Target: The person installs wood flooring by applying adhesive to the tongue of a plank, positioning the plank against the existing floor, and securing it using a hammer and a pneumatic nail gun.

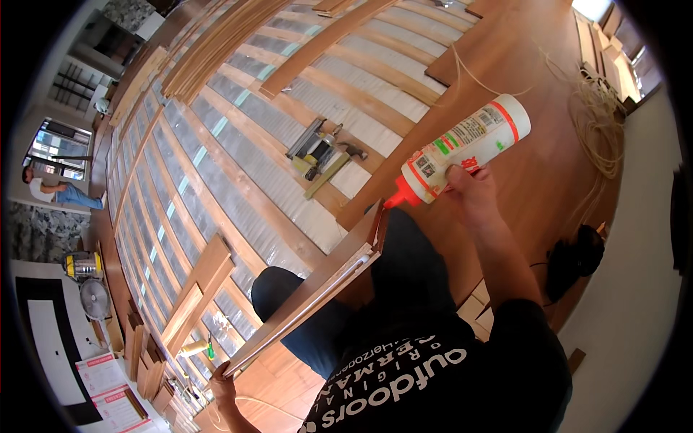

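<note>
A white glue bottle (469, 148) with a red cap is tipped over, and my right hand (473, 191) is wrapped round it. Its red nozzle touches or nearly touches the end of a wooden floorboard (314, 307). This board lies slanted across my knees with its narrow edge turned up. A pale line of glue (354, 265) runs on that edge near the bottle. At the lower left, my left hand (222, 388) grips the board's other end, its fingers closed on the wood.
Wooden battens (238, 123) over silvery film cover the floor ahead. A nail gun (317, 148) and a hammer (352, 150) lie there. Loose boards (209, 270) rest on battens at left. A coiled hose (595, 130) lies by the right wall. Far left, another person (61, 191) is seen.
</note>
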